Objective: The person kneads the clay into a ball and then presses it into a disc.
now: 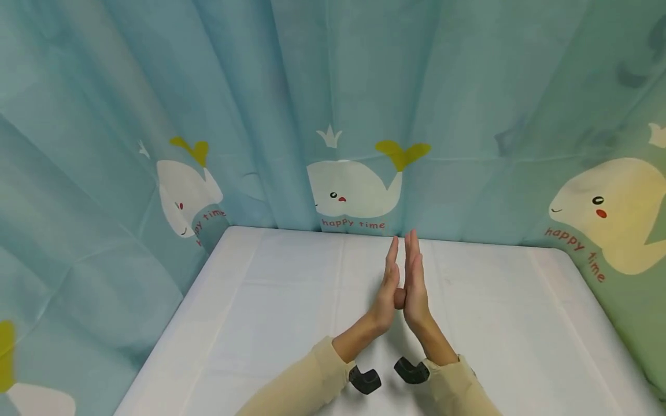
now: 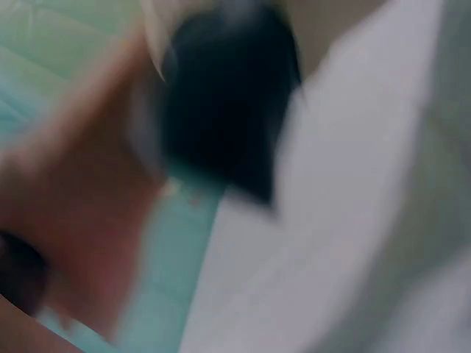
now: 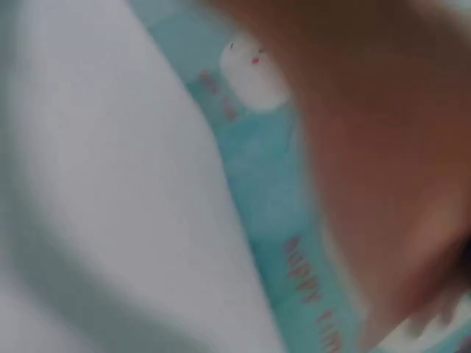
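Observation:
A small brown ball [image 1: 399,298], like clay or dough, sits between the two palms in the head view. My left hand [image 1: 386,297] presses it from the left, fingers straight and pointing away from me. From the other side my right hand [image 1: 415,292] faces it, its fingers also straight and upright. Both palms stand nearly parallel, with a narrow gap above the ball. The wrist views are blurred; in the left one the ball [image 2: 20,273] shows as a dark round shape at the lower left edge, beside a hand.
Under the hands lies a white table [image 1: 291,300]. Blue-green curtains [image 1: 468,115] with whale prints hang behind and beside it. Black wrist cameras [image 1: 365,380] jut out at both beige sleeves [image 1: 312,378], close to each other.

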The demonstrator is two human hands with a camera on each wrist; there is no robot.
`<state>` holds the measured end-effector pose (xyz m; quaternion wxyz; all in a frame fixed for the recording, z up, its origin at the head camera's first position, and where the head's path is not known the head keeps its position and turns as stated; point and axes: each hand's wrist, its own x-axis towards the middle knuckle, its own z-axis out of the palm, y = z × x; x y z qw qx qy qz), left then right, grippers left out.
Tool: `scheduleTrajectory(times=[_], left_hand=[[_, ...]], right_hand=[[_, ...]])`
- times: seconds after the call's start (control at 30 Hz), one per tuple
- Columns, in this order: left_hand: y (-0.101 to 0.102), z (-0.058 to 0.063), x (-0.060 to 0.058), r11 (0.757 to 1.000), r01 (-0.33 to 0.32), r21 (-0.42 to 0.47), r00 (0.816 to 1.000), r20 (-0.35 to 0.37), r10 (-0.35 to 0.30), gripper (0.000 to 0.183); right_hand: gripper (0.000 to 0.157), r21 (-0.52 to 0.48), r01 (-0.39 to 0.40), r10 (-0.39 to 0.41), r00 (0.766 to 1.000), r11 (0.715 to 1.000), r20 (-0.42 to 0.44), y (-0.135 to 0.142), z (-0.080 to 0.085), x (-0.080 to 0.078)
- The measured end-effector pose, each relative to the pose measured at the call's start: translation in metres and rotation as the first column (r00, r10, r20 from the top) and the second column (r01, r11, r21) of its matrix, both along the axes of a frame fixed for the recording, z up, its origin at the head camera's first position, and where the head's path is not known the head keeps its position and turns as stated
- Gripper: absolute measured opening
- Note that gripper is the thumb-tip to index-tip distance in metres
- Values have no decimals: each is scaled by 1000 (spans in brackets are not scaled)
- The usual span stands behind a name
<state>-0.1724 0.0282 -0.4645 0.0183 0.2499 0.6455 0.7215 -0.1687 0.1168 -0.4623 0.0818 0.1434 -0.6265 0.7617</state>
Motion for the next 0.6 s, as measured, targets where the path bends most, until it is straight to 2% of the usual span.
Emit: scheduleTrajectory(times=[0.1, 0.2, 0.27, 0.37, 0.43, 0.53, 0.6], left_hand=[[2, 10, 5, 1000, 20, 22, 1000, -4, -20, 62], [-1, 19, 0, 995, 0, 102, 995, 96, -10, 63], [-3, 21, -8, 990, -40, 139, 989, 148, 19, 63], [-4, 15, -18, 989, -94, 118, 983, 170, 73, 59], [-3, 6, -18, 994, -91, 66, 990, 114, 83, 58], [1, -5, -9, 998, -52, 29, 995, 83, 49, 58], [4, -7, -1, 998, -43, 36, 995, 90, 39, 59]], right_hand=[[58, 2, 9, -9, 999, 1000, 53, 6, -11, -4], [58, 12, -9, 8, 997, 1000, 82, -1, -20, 3], [57, 44, -5, 3, 998, 999, 58, -9, -20, 13], [56, 121, 39, -36, 999, 992, -24, -17, -13, 23], [55, 130, 67, -59, 996, 989, -62, -17, -6, 21], [55, 111, 101, -93, 993, 989, -70, -9, 2, 8], [55, 106, 120, -114, 992, 987, -62, -2, 1, -3]])
